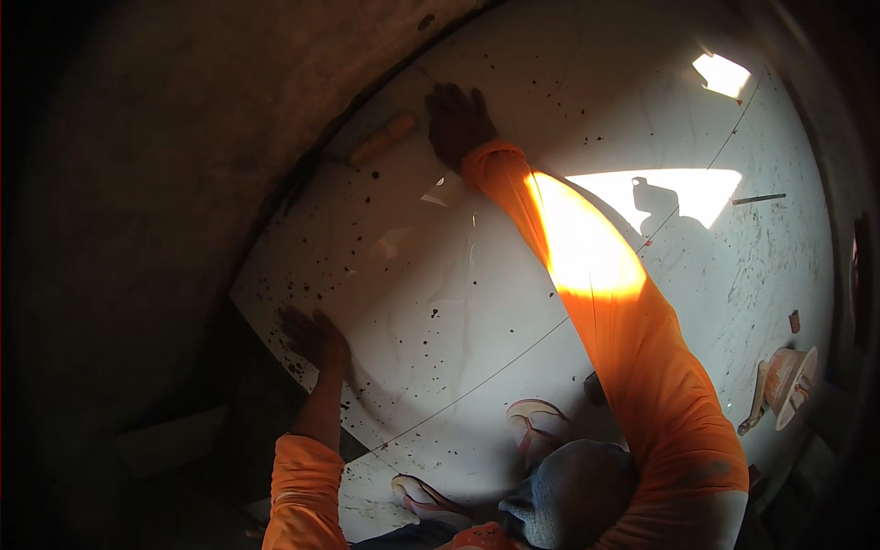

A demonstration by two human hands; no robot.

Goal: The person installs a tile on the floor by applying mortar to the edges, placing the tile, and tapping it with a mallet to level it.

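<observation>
Both of my hands rest on large white marble-look tiles (458,339), which are flecked with dark crumbs and crossed by a thin joint line. My left hand (316,339) lies fingers apart near the tile's left edge. My right hand (456,124) is spread at the far edge by the wall, its orange-sleeved arm stretched across the tile. Left of it lies a tool with a tan wooden handle (382,139), dim in shadow.
Dark rough wall (165,156) borders the tiles. At the right lie a round suction-cup-like tool (788,385), a thin dark strip (759,198) and a small reddish piece (794,321). Sandals (536,412) and my bent knee (568,495) are below. A pale slab (170,440) lies lower left.
</observation>
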